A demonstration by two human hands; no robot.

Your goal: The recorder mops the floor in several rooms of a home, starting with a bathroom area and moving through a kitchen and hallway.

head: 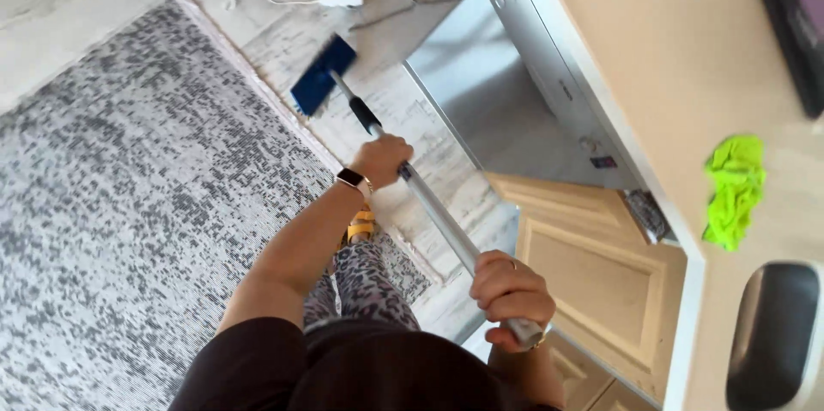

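Note:
A flat mop with a blue head (322,75) rests on the pale wood-look floor, next to the edge of a grey patterned rug (129,205). Its silver pole (433,209) with a black grip runs back toward me. My left hand (382,160), with a watch on the wrist, is closed around the pole low down, just below the black grip. My right hand (508,291) grips the pole's upper end near my body.
A stainless dishwasher front (506,102) and beige cabinet doors (592,265) stand to the right under a beige counter (687,51). On the counter lie a bright green cloth (734,188) and a dark sink (772,334). A white cable with a plug (339,0) lies on the floor beyond the mop.

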